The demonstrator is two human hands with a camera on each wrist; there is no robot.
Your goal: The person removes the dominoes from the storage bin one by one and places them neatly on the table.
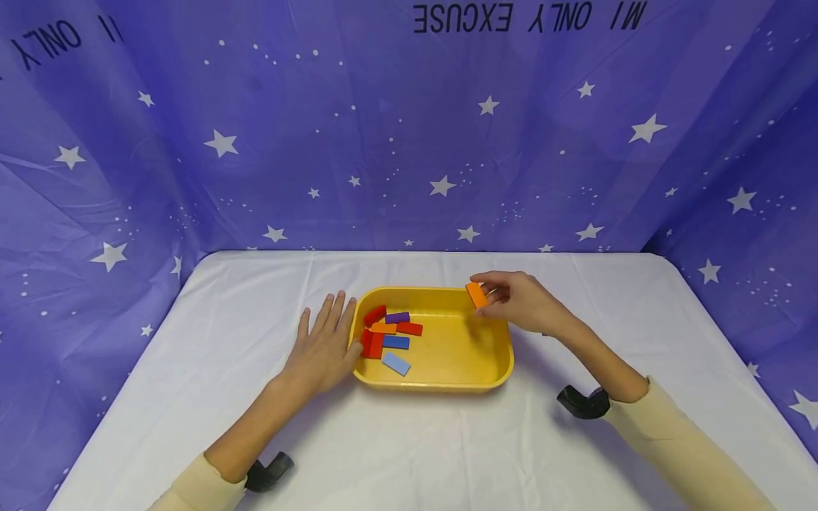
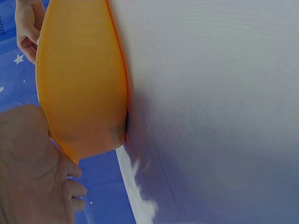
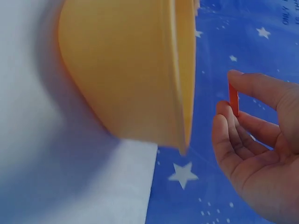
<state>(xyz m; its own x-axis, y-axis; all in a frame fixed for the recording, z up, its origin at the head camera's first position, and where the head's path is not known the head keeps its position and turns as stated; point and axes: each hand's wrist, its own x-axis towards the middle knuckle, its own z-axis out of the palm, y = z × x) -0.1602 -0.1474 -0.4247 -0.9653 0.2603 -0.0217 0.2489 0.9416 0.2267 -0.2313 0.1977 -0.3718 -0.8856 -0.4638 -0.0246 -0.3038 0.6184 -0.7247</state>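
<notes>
A yellow plastic tray (image 1: 460, 388) stands on the table, with several flat rectangular dominoes gathered at its left end: red (image 1: 375, 345), orange (image 1: 384, 328), purple (image 1: 397, 317), blue (image 1: 396, 342) and light blue (image 1: 396, 363). My left hand (image 1: 322, 351) rests at the tray's left rim, its fingers straight and spread, the thumb by the rim. Above the tray's far right corner, my right hand (image 1: 527, 301) pinches an orange domino (image 1: 476, 295) between thumb and fingertips. In the right wrist view that domino (image 3: 233, 95) appears edge-on, apart from the tray.
A white cloth (image 1: 409, 447) covers the table. Behind it and on both sides hangs a purple curtain (image 1: 409, 142) with stars and lettering. Black curved pieces (image 1: 584, 402) show at both sleeve cuffs.
</notes>
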